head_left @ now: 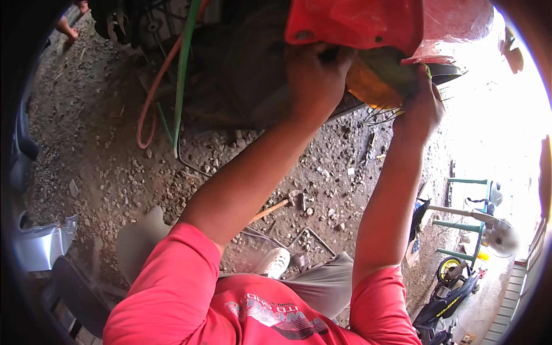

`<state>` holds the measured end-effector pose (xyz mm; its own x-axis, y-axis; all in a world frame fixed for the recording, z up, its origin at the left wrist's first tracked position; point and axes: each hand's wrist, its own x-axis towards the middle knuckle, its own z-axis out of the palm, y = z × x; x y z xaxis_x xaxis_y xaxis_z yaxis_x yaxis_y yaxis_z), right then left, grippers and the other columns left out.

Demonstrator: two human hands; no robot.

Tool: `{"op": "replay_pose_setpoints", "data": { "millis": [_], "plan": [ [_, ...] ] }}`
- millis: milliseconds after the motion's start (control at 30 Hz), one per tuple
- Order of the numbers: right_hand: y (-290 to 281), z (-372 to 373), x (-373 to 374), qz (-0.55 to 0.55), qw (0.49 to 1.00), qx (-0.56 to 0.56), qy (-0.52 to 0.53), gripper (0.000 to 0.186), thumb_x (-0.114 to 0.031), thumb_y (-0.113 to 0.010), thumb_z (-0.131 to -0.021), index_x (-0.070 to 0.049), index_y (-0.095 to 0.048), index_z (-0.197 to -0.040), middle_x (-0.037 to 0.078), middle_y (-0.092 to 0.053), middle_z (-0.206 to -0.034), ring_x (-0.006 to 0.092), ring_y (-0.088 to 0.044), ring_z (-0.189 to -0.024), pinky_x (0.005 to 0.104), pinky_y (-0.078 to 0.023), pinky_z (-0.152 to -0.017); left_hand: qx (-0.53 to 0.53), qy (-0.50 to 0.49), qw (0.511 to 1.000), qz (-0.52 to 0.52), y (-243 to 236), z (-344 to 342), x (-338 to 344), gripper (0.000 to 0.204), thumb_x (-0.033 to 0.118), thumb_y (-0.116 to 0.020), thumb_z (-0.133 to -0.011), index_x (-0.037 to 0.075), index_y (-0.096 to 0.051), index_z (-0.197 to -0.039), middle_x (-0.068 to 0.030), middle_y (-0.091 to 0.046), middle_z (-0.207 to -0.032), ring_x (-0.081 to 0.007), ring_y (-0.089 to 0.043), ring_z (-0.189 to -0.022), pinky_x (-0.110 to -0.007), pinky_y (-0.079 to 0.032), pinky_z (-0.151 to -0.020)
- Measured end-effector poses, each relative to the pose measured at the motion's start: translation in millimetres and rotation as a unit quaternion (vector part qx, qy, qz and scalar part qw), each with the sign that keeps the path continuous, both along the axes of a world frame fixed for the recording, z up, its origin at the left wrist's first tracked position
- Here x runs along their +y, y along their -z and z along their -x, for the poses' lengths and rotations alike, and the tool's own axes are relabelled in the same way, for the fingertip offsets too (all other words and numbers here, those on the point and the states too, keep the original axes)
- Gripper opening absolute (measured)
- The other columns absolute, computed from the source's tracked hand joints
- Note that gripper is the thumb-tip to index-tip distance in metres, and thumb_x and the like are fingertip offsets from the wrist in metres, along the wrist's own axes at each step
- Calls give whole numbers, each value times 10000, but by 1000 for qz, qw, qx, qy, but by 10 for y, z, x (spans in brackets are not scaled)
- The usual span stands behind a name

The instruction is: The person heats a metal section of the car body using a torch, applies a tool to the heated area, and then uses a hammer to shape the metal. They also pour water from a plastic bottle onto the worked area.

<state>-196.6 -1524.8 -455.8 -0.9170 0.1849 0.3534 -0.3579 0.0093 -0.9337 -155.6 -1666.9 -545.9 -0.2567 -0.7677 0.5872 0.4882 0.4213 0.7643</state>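
Orange piece (374, 87) sits between the curled left hand (316, 75) and curled right hand (422, 109), exact holds unclear.

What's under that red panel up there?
Below the edge of the red panel, an orange piece shows between the left hand and right hand. The panel hides whatever lies farther up.

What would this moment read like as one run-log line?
left grip: at lower edge of red panel, contact unclear | right grip: beside orange piece | gravelly ground: wooden-handled tool
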Motion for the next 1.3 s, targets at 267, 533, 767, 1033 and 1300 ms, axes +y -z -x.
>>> {"op": "replay_pose_setpoints", "data": {
  "millis": [267, 533, 767, 1033, 1300],
  "plan": [
    [253, -118, 257, -73, 996, 25, -44, 172, -114, -739, -913, 20, -754, -1020, 71, -741, -911, 119, -658, -793, 270, -503, -693, 1, -111, 988, -103, -161, 234, 153, 167, 253, -815, -797, 103, -774, -858, -73, -746, -780, -329, -709, -721, -421, -549, -723],
    [-67, -162, 89, -31, 995, 23, -97, 183, -55, -691, -931, 65, -754, -1054, 80, -739, -929, 125, -649, -780, 267, -494, -716, 68, -30, 990, -124, -155, 80, 102, 286, 297, -869, -776, 141, -779, -998, -82, -744, -1004, -339, -691, -975, -462, -528, -869],
    [17, -99, 60, -12, 999, -32, -35, 188, -39, -649, -950, 73, -724, -1082, 119, -719, -988, 166, -685, -854, 294, -529, -737, -91, -34, 987, 125, 106, -694, 256, 440, 396, -839, -862, 213, -725, -1244, -135, -615, -1213, -322, -623, -1070, -474, -515, -878],
    [15, -107, 164, -99, 988, 51, -106, 230, -63, -636, -977, 84, -709, -1139, 166, -734, -1061, 210, -726, -939, 308, -574, -795, -182, -18, 953, 240, -33, -497, 384, 498, 487, -722, -899, 238, -731, -1331, -138, -558, -1329, -313, -583, -1141, -572, -388, -1000],
    [108, -125, 188, -48, 988, 58, -133, 267, -80, -648, -1001, 104, -680, -1191, 176, -751, -1066, 234, -740, -973, 294, -576, -810, -179, -40, 942, 281, 14, -315, 281, 523, 479, -705, -914, 401, -634, -1426, -123, -524, -1501, -375, -689, -1075, -668, -455, -944]
  ]
}}
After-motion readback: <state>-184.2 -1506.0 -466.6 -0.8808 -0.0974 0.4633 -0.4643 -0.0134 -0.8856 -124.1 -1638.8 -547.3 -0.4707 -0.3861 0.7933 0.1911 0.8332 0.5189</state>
